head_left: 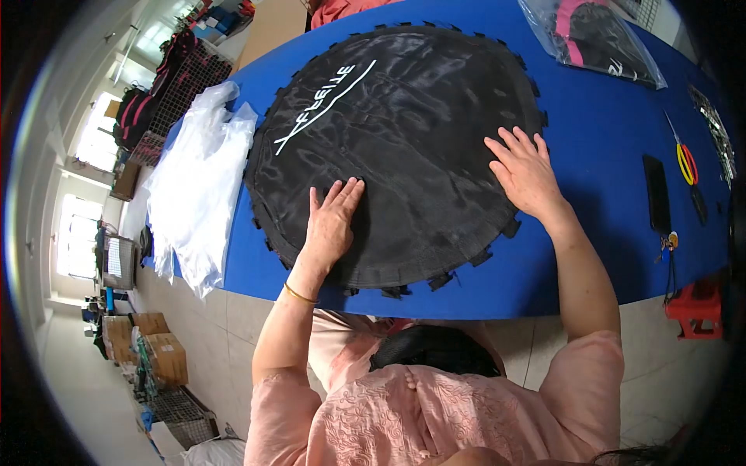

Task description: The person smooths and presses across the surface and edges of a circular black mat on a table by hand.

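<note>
A round black trampoline mat (420, 171) lies flat on the blue-covered table (590, 202), with short black tabs all round its rim and white lettering near its upper left. Its surface shows light creases. My left hand (332, 221) rests on the mat's lower left part, palm down, fingers stretched out. Over the right edge of the mat, my right hand (526, 172) lies flat with its fingers spread. Neither hand grips anything.
A pile of clear plastic bags (198, 186) lies left of the mat. At the back right is a bagged black-and-pink item (602, 39). Yellow-and-red-handled scissors (687, 165) and a black phone (657, 194) lie to the right. A red stool (694, 311) stands below.
</note>
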Demonstrator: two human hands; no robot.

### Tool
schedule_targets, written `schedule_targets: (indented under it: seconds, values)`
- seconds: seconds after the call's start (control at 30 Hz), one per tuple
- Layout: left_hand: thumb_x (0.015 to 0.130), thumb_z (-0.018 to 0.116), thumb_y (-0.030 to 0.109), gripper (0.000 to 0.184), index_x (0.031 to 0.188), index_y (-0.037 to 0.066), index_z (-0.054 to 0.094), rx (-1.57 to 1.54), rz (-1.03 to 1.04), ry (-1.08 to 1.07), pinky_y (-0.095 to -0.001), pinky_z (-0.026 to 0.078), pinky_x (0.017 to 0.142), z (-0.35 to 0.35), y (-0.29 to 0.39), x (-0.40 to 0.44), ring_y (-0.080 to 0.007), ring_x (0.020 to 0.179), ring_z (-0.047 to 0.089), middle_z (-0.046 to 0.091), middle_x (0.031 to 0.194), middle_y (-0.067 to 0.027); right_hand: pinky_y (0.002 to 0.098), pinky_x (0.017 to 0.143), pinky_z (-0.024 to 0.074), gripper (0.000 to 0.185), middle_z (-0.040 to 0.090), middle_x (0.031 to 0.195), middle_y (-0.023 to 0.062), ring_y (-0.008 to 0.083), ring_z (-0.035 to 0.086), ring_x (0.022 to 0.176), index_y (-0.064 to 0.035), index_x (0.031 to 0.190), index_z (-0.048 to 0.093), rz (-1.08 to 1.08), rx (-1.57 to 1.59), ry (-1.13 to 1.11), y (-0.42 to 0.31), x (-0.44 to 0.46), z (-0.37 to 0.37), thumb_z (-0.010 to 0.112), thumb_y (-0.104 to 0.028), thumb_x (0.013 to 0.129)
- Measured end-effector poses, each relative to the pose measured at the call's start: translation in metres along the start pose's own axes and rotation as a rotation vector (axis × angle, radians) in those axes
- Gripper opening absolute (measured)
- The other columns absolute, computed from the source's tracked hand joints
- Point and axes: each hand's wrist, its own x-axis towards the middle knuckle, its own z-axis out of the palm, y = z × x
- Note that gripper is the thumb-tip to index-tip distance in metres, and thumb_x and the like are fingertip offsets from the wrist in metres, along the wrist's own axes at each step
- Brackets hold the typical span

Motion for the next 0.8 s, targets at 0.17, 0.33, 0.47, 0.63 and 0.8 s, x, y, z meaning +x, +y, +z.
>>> schedule_targets:
  seconds: [0.17, 0.33, 0.47, 0.63, 0.8]
  values:
    - [0.083, 0.056, -0.007, 0.079, 0.158, 0.016, 0.042, 0.018, -0.064, -0.029, -0.0671, 0.024, 0.121, 0.002, -0.02, 0.016, -0.0315, 0.148, 0.044, 0.047, 0.161, -0.0057, 0.0553, 0.125, 0.0206, 0.044, 0.048, 0.158, 0.0148, 0.0358, 0.036, 0.151, -0.0142, 0.147, 0.056, -0.018, 0.01, 0.011, 0.001, 0.0, -0.001, 0.051, -0.033, 0.108]
    - [0.086, 0.053, -0.004, 0.077, 0.159, 0.018, 0.041, -0.022, -0.181, -0.077, -0.0672, 0.022, 0.122, 0.008, -0.046, 0.049, -0.0288, 0.151, 0.041, 0.042, 0.165, -0.0039, 0.0557, 0.124, 0.0209, 0.044, 0.049, 0.157, 0.0154, 0.0364, 0.037, 0.15, -0.0136, 0.147, 0.057, -0.019, 0.022, 0.021, 0.0, -0.001, -0.002, 0.052, -0.032, 0.107]
    - [0.087, 0.053, -0.004, 0.078, 0.16, 0.019, 0.04, -0.054, -0.202, -0.071, -0.067, 0.021, 0.123, 0.015, -0.054, 0.077, -0.0283, 0.151, 0.04, 0.04, 0.166, -0.0036, 0.0559, 0.125, 0.0204, 0.044, 0.049, 0.156, 0.0156, 0.0366, 0.037, 0.15, -0.0135, 0.147, 0.056, -0.038, 0.032, 0.03, 0.001, -0.001, -0.003, 0.052, -0.032, 0.107]
    - [0.087, 0.053, -0.004, 0.079, 0.16, 0.021, 0.038, -0.073, -0.208, -0.062, -0.0667, 0.02, 0.123, 0.018, -0.054, 0.096, -0.0275, 0.153, 0.037, 0.039, 0.166, -0.0026, 0.0559, 0.125, 0.0196, 0.044, 0.049, 0.157, 0.0154, 0.0362, 0.036, 0.151, -0.0137, 0.148, 0.056, -0.039, 0.05, 0.018, 0.002, 0.001, -0.004, 0.052, -0.032, 0.107]
    - [0.086, 0.052, -0.006, 0.081, 0.161, 0.022, 0.038, -0.097, -0.308, -0.072, -0.0665, 0.018, 0.124, 0.018, -0.083, 0.083, -0.0263, 0.154, 0.036, 0.037, 0.168, -0.002, 0.0557, 0.125, 0.0192, 0.045, 0.048, 0.157, 0.0153, 0.0358, 0.036, 0.151, -0.0139, 0.148, 0.056, -0.04, 0.063, 0.027, 0.003, -0.001, -0.004, 0.052, -0.032, 0.107]
